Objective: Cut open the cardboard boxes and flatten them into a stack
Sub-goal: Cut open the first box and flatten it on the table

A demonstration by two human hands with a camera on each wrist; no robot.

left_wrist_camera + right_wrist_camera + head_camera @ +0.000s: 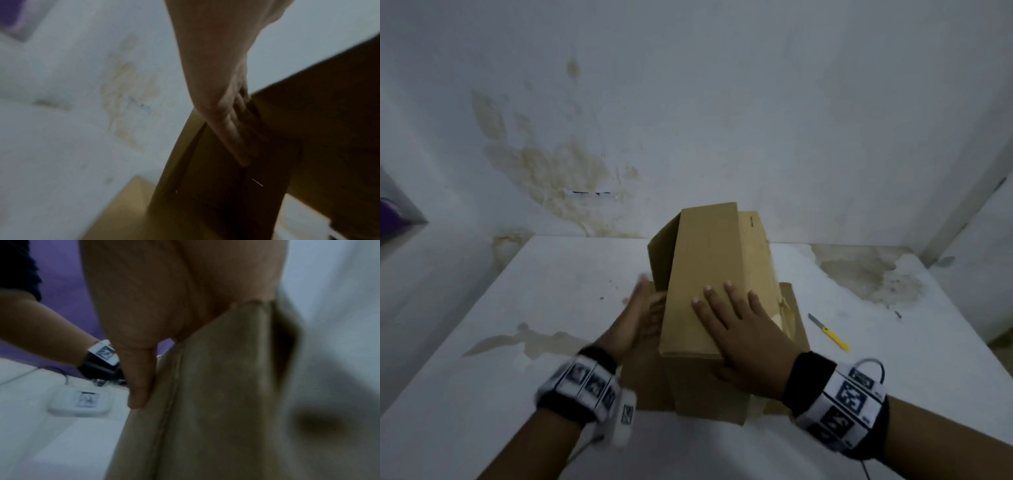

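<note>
A: Where's the box rn?

B: Mid desk, sitting on flat cardboard that's already down. Box is tilted, partly collapsed, far flaps loose. Right hand lies spread, palm down on the top panel, fingers straight. Left hand is flat against the box's left side, fingers straight too, not curled round anything.

A: What could go wrong from here, imo?

B: If the right hand pushes down before the seams are all cut, the box prob buckles or tears instead of folding flat. It could also skid sideways on the sheet under it, since card on card is slick. And the yellow cutter lies on the desk just right of the cardboard w/ its blade out; a sweep of the right arm could hit it.

A: Anything you can't see?

B: Plenty. Bottom of the box is hidden, so can't tell if it's cut open. Left hand is motion-blurred in the head view. Both wrist views are dark and smeared: mostly cardboard and fingers. Can't tell how many sheets are in the stack.
</note>
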